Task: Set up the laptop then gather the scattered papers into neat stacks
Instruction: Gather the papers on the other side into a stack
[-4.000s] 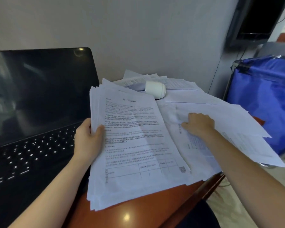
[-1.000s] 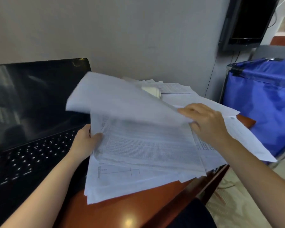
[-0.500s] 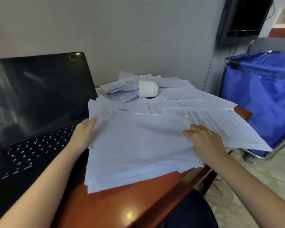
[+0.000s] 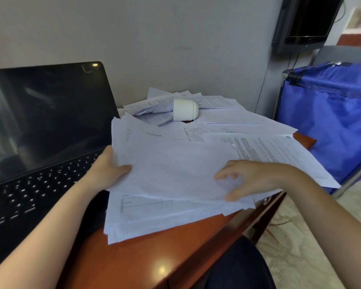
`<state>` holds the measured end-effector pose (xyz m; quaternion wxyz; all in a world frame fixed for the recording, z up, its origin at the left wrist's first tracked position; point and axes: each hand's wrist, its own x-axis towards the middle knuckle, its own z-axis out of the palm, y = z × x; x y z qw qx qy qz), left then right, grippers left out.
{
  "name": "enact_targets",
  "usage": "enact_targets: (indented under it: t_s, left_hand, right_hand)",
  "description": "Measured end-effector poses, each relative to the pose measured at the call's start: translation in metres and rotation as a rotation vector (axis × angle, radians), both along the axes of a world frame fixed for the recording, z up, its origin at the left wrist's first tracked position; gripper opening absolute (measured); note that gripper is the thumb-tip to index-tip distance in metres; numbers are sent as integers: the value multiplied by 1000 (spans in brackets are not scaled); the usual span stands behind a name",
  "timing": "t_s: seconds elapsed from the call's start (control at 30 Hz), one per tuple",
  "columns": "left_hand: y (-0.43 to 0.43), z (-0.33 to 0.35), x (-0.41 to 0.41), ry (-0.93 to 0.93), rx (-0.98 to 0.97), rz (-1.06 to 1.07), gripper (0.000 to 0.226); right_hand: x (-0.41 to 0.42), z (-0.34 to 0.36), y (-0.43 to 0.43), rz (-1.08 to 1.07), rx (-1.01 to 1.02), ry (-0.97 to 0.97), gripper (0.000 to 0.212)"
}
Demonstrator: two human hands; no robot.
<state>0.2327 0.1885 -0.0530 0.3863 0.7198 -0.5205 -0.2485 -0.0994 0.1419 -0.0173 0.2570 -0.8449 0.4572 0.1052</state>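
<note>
An open black laptop (image 4: 40, 122) with a dark screen stands on the left of the table. Beside it lies a thick stack of white papers (image 4: 165, 170), its sheets unevenly aligned. My left hand (image 4: 106, 172) grips the stack's left edge, thumb on top. My right hand (image 4: 252, 180) rests on the top sheet near the stack's right side, fingers loosely bent and slightly blurred. More loose printed sheets (image 4: 269, 151) spread to the right, past the table's edge. Further scattered papers (image 4: 217, 103) lie at the back near the wall.
A white cylindrical container (image 4: 184, 109) lies on its side on the back papers. The reddish-brown table (image 4: 154, 253) ends close on the right. A blue fabric cart (image 4: 331, 113) stands to the right, and a dark monitor (image 4: 306, 19) hangs on the wall above.
My right hand brought a sheet from the right over onto the stack and has now slid inward on top of it. My left hand stays on the stack's left edge.
</note>
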Motion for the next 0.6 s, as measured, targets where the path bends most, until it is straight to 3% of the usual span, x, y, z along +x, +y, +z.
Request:
enact_targets:
  t_s: [0.1,0.17,0.27,0.33,0.4,0.5,0.53,0.6]
  left_hand:
    - [-1,-1,0,-21,-4,8,57]
    - [-2,-2,-1,-28,-22,9,59]
    - [-2,-3,-1,-21,-32,17,60]
    - [-3,-5,1,-20,-31,25,59]
    - [-4,-7,1,-10,-39,29,53]
    - [-7,-6,0,83,-70,87,27]
    - [-7,-5,-1,124,-74,119,24]
    - [-6,-2,-1,184,-53,155,41]
  right_hand:
    - [20,-1,-36,-51,-124,-220,33]
    - [42,-9,-63,-124,-261,-240,33]
    - [65,-16,-93,-154,-321,-35,67]
    - [71,-19,-108,-204,-240,-36,81]
    - [72,-19,-117,-227,-190,-90,70]
    - [75,-13,-119,-120,-218,-153,20]
    - [71,-9,-117,-101,-236,-185,23]
    - [57,1,-111,-133,-273,-254,33]
